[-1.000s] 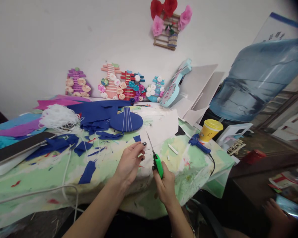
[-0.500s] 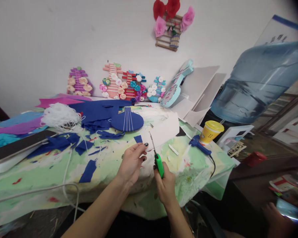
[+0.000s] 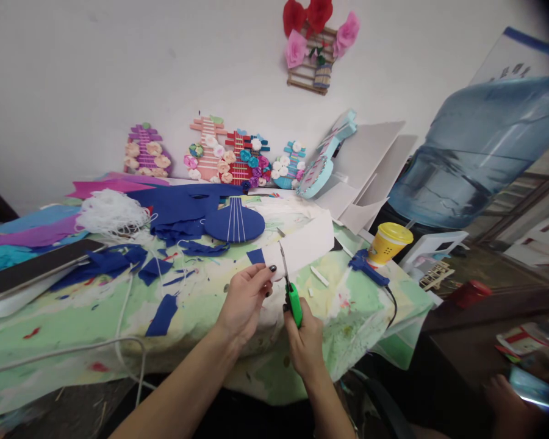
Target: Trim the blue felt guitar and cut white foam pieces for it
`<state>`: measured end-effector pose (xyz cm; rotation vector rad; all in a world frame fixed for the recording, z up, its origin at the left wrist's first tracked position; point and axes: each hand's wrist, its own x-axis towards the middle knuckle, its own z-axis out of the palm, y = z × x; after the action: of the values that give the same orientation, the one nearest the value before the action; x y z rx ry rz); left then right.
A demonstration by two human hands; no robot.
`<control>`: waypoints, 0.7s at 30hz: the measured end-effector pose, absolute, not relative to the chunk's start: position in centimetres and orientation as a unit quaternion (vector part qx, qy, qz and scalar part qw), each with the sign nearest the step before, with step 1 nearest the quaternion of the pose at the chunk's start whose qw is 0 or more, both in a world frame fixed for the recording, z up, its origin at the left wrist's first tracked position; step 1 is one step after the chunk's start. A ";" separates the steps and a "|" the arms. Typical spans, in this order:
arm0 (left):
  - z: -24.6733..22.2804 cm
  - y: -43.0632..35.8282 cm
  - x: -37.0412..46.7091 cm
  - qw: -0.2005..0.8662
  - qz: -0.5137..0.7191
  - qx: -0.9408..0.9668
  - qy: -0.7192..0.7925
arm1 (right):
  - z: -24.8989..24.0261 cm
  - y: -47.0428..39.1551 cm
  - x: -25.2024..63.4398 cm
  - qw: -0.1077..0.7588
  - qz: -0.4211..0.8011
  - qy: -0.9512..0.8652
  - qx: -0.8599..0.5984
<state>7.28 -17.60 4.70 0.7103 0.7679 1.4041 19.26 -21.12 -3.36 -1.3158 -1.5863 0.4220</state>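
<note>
The green-handled cutter [image 3: 294, 305] is clamped in the fingers of the right hand [image 3: 308, 335]. The fingers of the left hand [image 3: 243, 299] are drawn nearly together beside the blade [image 3: 284, 261]; whether the white sheet [image 3: 307, 245], lying just beyond them, is gripped cannot be told. The sheet should be steadied, with the left fingertips kept clear of the blade's line. Against the earlier frame, sheet, blade tip and left thumb have been shifted slightly rightward.
</note>
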 end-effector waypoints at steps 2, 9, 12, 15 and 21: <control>4.8 -17.7 7.3 0.638 0.619 0.309 0.339 | -3.5 -21.1 19.3 0.496 0.177 -0.656 -0.540; 5.3 -17.7 7.1 0.642 0.619 0.299 0.338 | -4.0 -21.3 19.3 0.484 0.184 -0.659 -0.546; 5.5 -17.6 6.9 0.648 0.615 0.295 0.338 | -4.3 -21.5 19.3 0.483 0.186 -0.659 -0.546; 5.5 -17.6 7.0 0.658 0.616 0.282 0.329 | -4.5 -21.6 19.3 0.486 0.184 -0.660 -0.543; 5.7 -17.6 6.9 0.646 0.604 0.324 0.337 | -4.3 -21.7 19.5 0.484 0.191 -0.662 -0.539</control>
<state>6.87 -17.64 5.66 0.7375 0.7675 1.3739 19.47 -21.70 -4.32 -1.3128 -1.6124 0.4644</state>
